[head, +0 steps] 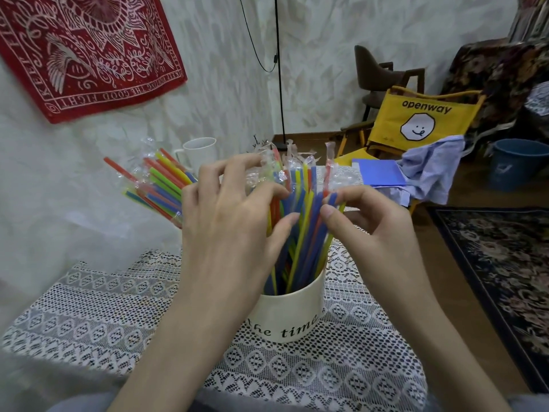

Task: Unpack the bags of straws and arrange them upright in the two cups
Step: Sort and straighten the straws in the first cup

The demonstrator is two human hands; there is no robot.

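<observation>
A cream cup (289,316) lettered "the time" stands on the lace cloth (341,367) and holds several wrapped colourful straws (300,233) upright. My left hand (231,215) has its fingers and thumb curled around the left side of this bundle. My right hand (371,221) pinches a blue straw (332,199) at the bundle's right edge between thumb and forefinger. Behind my left hand a second bunch of wrapped straws (157,185) leans to the left; what holds it is hidden. A white mug (200,151) stands farther back, near the wall.
The wall with a red hanging (86,52) is close on the left. Beyond the table stand a yellow folding chair (416,120), a blue folder (381,172), a draped shirt (430,168), a blue bucket (517,163) and a patterned rug (505,278).
</observation>
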